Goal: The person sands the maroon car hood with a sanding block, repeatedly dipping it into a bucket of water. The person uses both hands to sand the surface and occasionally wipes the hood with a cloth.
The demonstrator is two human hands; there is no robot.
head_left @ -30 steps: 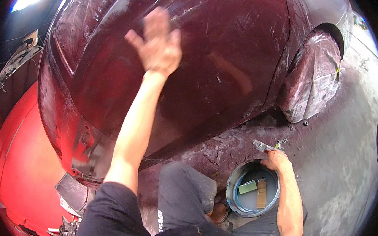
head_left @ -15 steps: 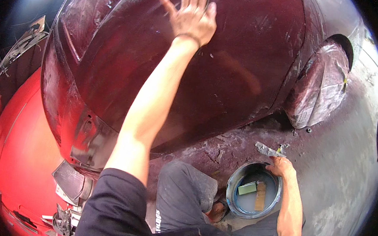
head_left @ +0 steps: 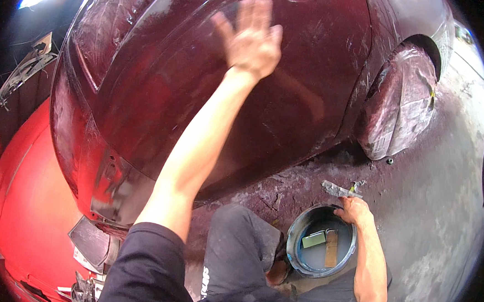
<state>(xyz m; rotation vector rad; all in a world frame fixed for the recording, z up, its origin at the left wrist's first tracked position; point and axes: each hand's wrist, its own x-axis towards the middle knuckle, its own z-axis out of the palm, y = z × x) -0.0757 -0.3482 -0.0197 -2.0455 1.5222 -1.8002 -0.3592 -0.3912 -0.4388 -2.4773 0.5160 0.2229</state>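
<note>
My left hand (head_left: pixel 254 45), a little blurred, lies spread over the dark red car door panel (head_left: pixel 314 61), fingers pointing away from me. Whether anything thin is under the palm is hidden. Down at the right, my right hand (head_left: pixel 353 209) curls its fingers over the far rim of a round dark bucket (head_left: pixel 293 252). Greyish water stands in the bucket. In it are a green block (head_left: pixel 313 239) and a brown block (head_left: pixel 331 248), side by side.
A sheet-wrapped wheel (head_left: pixel 400 105) stands at the right. A crumpled strip of tape (head_left: pixel 336 190) lies on the dusty floor beyond the bucket. Red bodywork (head_left: pixel 23 193) is at the left, with a grey pad-like piece (head_left: pixel 93 244) beside it. My bent knee (head_left: pixel 242 234) is near the door.
My left hand has slid slightly back toward me across the panel, bringing its fingertips into view. The right hand stays at the bucket rim. The view has shifted a little.
</note>
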